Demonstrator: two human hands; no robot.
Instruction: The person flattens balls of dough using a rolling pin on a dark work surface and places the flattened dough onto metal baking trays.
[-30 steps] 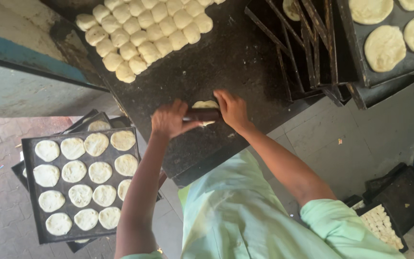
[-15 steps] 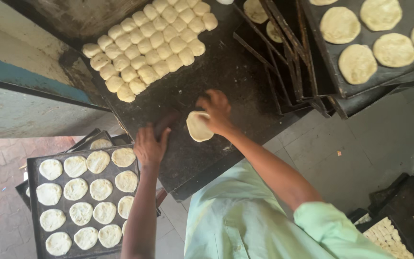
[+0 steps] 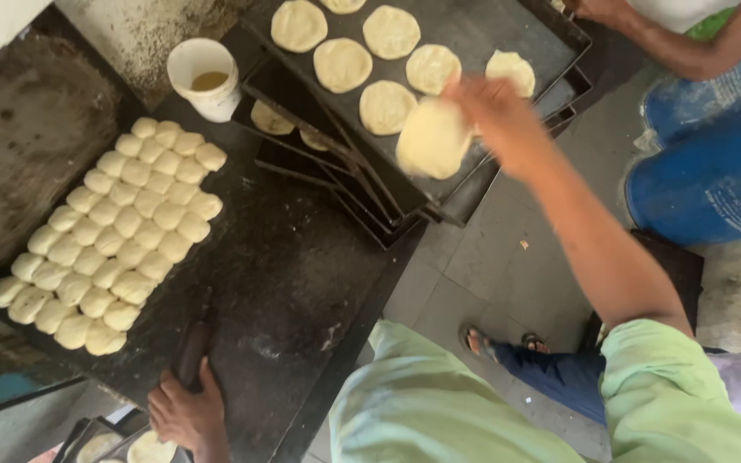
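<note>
My right hand holds a flat round disc of dough out over the front edge of a dark baking tray that carries several flattened dough rounds. At the near edge of the black work slab, my left hand rests closed on a dark wooden rolling pin. Several small dough balls lie in tight rows on the left of the slab.
A white cup of oil stands at the back of the slab. More trays are stacked under the top one. Another person's arm reaches in at the top right, above blue drums. A sandalled foot shows on the floor.
My right hand has lifted the flattened dough off the slab and carried it right to the tray. My left hand has stayed at the slab's near edge, now on the rolling pin.
</note>
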